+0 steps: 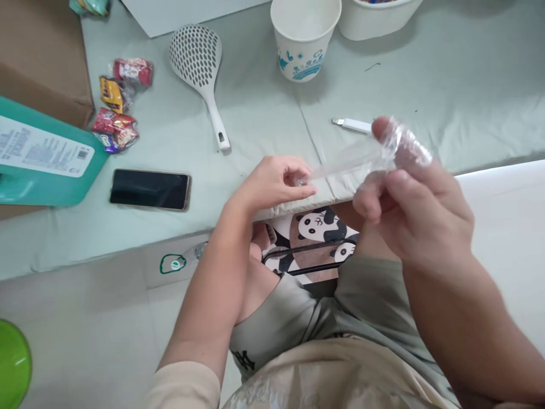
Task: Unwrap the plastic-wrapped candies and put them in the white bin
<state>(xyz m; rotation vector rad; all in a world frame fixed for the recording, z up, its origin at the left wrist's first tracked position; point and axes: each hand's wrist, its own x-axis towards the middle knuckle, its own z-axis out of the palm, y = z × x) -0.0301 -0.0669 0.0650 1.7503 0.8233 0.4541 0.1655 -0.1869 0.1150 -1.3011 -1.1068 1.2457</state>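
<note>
A strip of clear plastic film (347,161) stretches between my two hands above the table's front edge. My left hand (276,180) is closed, pinching one end of it between thumb and fingers. Over the raised index finger of my right hand (426,207) lies the film's crumpled other end, while the thumb and remaining fingers curl in around it. Just behind that fingertip a small white cutter (351,124) rests on the cloth, partly hidden by the hand. Farther back stands a white paper cup (302,48) with blue print.
A white slotted skimmer (196,57), a dark phone (150,189) and several wrapped snacks (114,128) lie on the left. Beside them are a teal jug (46,153) and a cardboard box (42,51). A white tub (374,20) stands at the back.
</note>
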